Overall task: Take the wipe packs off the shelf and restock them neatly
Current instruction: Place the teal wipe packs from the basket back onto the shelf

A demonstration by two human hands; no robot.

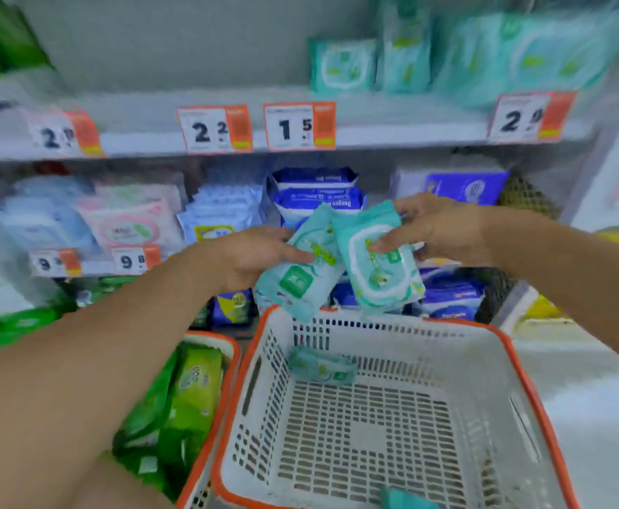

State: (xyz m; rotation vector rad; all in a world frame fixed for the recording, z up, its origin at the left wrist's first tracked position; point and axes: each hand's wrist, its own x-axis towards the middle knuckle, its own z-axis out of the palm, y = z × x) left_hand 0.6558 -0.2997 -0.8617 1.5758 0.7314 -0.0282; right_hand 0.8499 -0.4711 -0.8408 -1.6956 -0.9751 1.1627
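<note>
My left hand (253,257) holds a teal wipe pack (300,273) above the far rim of a white basket with an orange rim (513,358). My right hand (433,229) pinches a second teal wipe pack with a white lid (381,273) right beside the first; the two packs touch. One small teal pack (322,367) lies against the basket's far wall, and a corner of another (403,499) shows at its near edge. More teal packs (343,66) stand on the upper shelf at the right.
The upper shelf edge carries price tags (299,126). The middle shelf holds pink (132,218), light blue (223,211) and dark blue packs (315,192). A second basket with green packs (190,391) stands to the left of the white basket.
</note>
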